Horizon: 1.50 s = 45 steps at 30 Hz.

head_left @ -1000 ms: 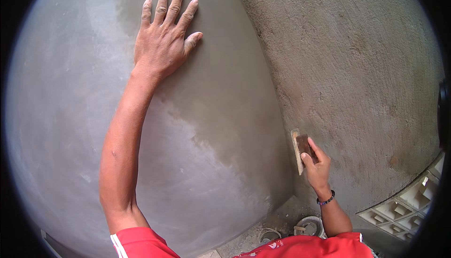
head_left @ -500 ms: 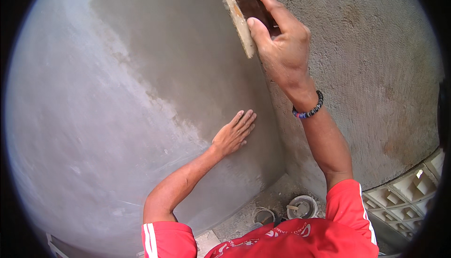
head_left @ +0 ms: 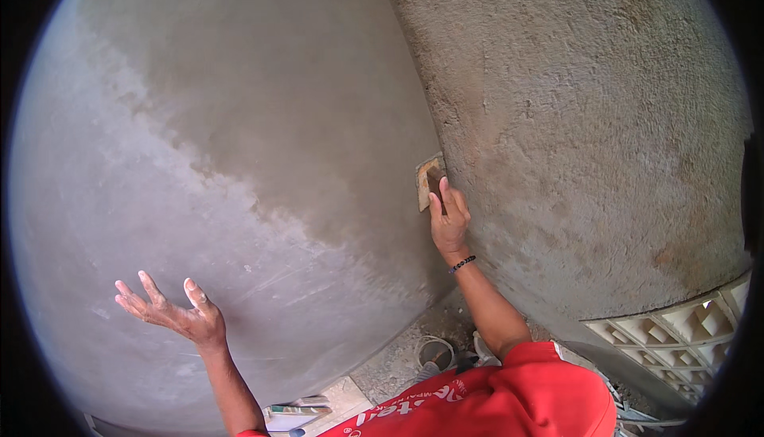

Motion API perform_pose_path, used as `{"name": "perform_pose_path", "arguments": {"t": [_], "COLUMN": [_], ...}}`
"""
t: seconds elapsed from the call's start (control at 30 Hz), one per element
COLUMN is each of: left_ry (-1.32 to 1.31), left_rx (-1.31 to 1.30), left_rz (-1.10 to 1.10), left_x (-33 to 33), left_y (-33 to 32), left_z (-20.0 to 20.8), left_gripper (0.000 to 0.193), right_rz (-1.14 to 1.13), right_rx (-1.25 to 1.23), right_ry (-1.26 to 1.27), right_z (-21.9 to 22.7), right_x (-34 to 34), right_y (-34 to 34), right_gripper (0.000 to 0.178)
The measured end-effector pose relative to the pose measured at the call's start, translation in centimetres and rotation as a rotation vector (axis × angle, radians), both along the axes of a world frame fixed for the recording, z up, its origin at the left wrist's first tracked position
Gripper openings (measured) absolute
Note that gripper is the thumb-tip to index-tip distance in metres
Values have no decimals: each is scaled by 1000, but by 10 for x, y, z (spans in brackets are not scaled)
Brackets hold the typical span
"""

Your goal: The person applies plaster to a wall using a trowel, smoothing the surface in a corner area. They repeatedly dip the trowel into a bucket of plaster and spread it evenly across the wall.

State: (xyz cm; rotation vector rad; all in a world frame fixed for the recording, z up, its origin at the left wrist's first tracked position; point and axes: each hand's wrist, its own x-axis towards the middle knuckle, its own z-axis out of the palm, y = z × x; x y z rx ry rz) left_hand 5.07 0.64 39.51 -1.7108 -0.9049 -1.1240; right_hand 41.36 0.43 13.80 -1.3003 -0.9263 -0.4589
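Note:
My right hand grips the dark handle of a plastering trowel. Its pale, plaster-smeared blade lies against the smooth grey wall, right beside the inside corner. A darker patch of plaster covers the upper part of that wall, and a paler, streaky area runs down its left side. Away to the left, my left hand is raised in front of the pale area with its fingers spread. Whitish residue coats its fingertips, and it holds nothing.
A rough, unsmoothed wall meets the smooth one at the corner. Below stand a bucket and a second, partly hidden container. Pale ventilation blocks line the lower right. A flat item lies on the floor near my left arm.
My right hand has brought the trowel down along the corner from high up. The left hand has come off the wall near the corner and swung left, its fingers spreading.

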Motion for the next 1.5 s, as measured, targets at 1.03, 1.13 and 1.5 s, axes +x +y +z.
{"name": "perform_pose_path", "arguments": {"t": [1.03, 1.13, 1.5], "left_ry": [-58, -35, 140], "left_rx": [103, 97, -196], "left_rz": [183, 202, 32], "left_x": [-9, -9, -24], "left_y": [33, 37, 20], "left_z": [-2, -4, -57], "left_gripper": [58, 57, 70], "right_rz": [21, -27, -181], "right_rx": [-432, -497, -639], "right_ry": [249, 407, 1252], "right_z": [-69, -143, -264], "right_x": [-28, -35, -71], "right_y": [-46, -99, -349], "right_gripper": [54, 54, 57]}}
